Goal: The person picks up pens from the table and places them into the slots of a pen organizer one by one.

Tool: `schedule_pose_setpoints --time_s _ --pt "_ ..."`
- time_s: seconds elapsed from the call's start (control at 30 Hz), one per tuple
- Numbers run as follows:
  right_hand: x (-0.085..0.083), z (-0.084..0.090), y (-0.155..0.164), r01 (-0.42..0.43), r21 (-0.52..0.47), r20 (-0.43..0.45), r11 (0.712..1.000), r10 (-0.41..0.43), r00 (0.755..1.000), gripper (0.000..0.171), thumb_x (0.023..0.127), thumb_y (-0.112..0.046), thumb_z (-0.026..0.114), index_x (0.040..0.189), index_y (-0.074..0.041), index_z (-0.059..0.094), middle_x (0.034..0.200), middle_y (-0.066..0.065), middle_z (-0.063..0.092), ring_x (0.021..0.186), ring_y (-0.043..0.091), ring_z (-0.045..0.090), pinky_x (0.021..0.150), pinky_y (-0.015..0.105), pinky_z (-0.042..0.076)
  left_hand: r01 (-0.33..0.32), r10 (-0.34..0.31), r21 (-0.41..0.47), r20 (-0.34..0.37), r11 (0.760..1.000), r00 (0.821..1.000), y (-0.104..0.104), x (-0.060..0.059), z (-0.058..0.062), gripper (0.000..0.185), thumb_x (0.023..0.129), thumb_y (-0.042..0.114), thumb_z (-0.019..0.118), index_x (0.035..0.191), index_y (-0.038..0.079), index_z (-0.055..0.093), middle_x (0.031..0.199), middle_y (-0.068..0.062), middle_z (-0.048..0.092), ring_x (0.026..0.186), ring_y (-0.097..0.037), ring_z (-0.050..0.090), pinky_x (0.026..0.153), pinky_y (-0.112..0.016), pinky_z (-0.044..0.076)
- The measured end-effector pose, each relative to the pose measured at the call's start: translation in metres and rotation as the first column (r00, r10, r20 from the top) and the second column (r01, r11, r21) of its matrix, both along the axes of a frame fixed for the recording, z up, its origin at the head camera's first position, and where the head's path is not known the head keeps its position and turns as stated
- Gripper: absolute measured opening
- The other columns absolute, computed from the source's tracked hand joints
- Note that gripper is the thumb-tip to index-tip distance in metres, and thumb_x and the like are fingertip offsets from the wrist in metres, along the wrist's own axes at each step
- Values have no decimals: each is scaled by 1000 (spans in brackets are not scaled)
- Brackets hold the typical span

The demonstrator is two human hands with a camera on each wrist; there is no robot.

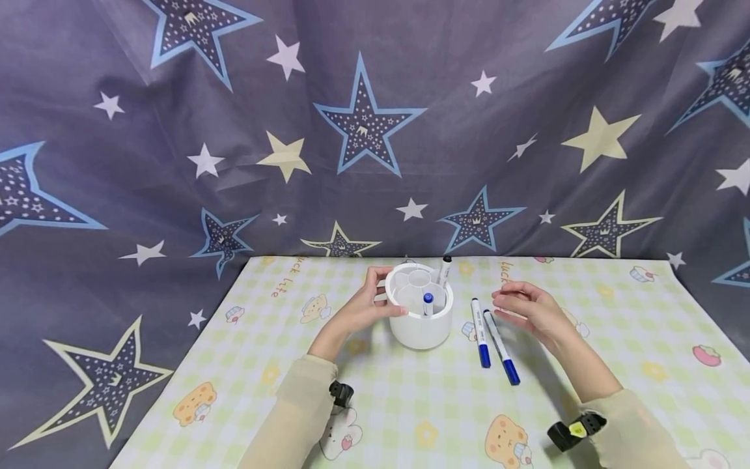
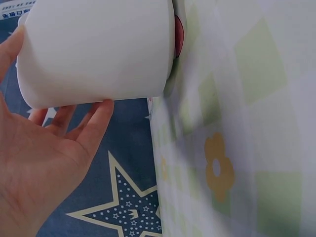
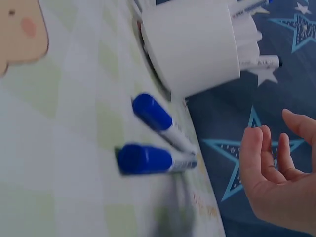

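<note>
A round white pen holder [image 1: 419, 333] with inner compartments stands on the table. My left hand [image 1: 364, 306] grips its left side, the thumb at the near rim and the fingers on the far side; the left wrist view shows fingertips against the white wall [image 2: 98, 54]. Inside stand a marker with a black end [image 1: 445, 270] and one with a blue end [image 1: 428, 302]. Two white markers, one [image 1: 480, 333] beside the other [image 1: 501, 346], lie right of the holder, blue caps towards me. Just right of them hovers my right hand [image 1: 536, 315], fingers loosely bent and holding nothing.
A green-and-white checked cloth [image 1: 404, 404] with cartoon prints covers the table. Behind the table's far edge hangs a dark curtain [image 1: 387, 195] with stars. Each wrist wears a black camera, the left one [image 1: 341, 393] and the right one [image 1: 577, 431].
</note>
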State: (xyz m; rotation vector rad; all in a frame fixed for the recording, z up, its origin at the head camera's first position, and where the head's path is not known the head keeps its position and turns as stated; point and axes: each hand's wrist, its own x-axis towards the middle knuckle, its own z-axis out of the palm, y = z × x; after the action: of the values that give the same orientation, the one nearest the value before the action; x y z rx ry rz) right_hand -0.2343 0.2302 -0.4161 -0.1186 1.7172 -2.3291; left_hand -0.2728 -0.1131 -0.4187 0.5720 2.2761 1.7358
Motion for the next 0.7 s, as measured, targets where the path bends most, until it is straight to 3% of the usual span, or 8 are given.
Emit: schedule_pose_setpoints --time_s 0.43,0.7 --pt "-10 -19 23 -58 -37 122 998 62 991 16 99 2 54 110 -9 59 98 -3 76 93 9 73 91 26 61 -14 14 -10 11 1000 1000 2 1 0 81 83 7 77 144 10 24 152 -13 33 136 -38 44 115 -46 45" --pt "-14 -25 25 -103 1 130 995 102 986 17 100 0 52 114 -9 55 98 -4 76 93 9 74 88 26 61 -31 31 -11 15 999 999 1 1 0 84 81 7 79 144 12 25 152 -12 34 137 -38 44 115 -48 44"
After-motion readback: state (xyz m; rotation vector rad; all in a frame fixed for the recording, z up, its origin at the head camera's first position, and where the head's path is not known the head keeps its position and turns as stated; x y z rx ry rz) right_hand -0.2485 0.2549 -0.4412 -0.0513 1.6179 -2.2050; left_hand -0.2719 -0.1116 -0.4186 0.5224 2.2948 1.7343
